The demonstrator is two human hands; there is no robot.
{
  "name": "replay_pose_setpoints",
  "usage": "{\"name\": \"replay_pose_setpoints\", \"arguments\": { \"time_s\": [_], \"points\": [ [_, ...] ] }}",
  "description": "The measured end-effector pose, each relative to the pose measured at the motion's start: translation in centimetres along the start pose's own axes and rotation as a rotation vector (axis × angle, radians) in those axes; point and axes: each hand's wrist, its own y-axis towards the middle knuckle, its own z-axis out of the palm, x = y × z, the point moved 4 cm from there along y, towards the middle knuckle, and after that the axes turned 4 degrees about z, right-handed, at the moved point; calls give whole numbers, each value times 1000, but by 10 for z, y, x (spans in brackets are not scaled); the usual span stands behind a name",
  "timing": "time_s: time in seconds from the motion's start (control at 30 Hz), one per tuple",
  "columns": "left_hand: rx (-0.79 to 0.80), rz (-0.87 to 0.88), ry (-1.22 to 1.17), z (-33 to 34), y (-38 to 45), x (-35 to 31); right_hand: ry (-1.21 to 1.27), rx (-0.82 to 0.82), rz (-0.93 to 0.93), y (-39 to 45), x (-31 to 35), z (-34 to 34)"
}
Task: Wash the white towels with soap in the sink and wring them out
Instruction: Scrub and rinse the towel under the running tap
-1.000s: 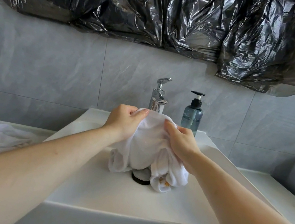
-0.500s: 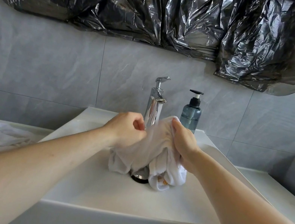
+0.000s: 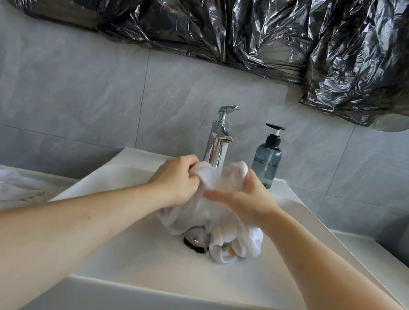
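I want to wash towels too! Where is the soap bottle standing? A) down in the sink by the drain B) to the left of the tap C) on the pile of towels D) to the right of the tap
D: the soap bottle stands at the back of the sink, to the right of the tap, behind the right hand.

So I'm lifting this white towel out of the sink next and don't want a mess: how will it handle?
Probably floppy: the white towel sags in loose folds below the left hand and right hand. Likely heavy and dripping, since water runs from the faucet onto it. Its low end by the drain may trail.
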Motion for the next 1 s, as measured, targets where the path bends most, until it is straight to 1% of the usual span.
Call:
{"name": "replay_pose_setpoints", "arguments": {
  "time_s": [0.07,0.1,0.13,0.23,0.3,0.37,0.47,0.53,0.57,0.63,0.73,0.9,1.0],
  "points": [
    [-56,44,-144,-2,2,-5,-247,46,-22,-1,2,8],
    [-78,76,-191,-3,2,-10,-307,46,-35,1,1,12],
    [-91,100,-224,-4,3,-12,-298,27,-41,3,0,13],
    [-73,120,-239,-1,5,-11,-14,-57,14,1,-1,4],
    [16,56,-216,2,4,-5,130,-131,52,-1,-3,-6],
    [167,-18,-156,9,-1,1,233,-175,74,-1,-5,-12],
    [360,-117,-65,16,-10,5,311,-188,93,2,-9,-12],
    [449,-168,-32,18,-15,5,359,-207,72,4,-9,-13],
    [467,-173,-27,18,-16,4,384,-214,56,4,-8,-14],
    [439,-136,-63,20,-14,1,405,-234,22,3,-5,-17],
    [325,-95,-115,19,-11,-6,372,-256,-39,1,-2,-21],
    [31,-147,-284,9,-1,-9,188,-230,-108,-2,1,-19],
    [-64,-180,-297,2,3,-10,134,-193,-107,-1,3,-14]
  ]
}}
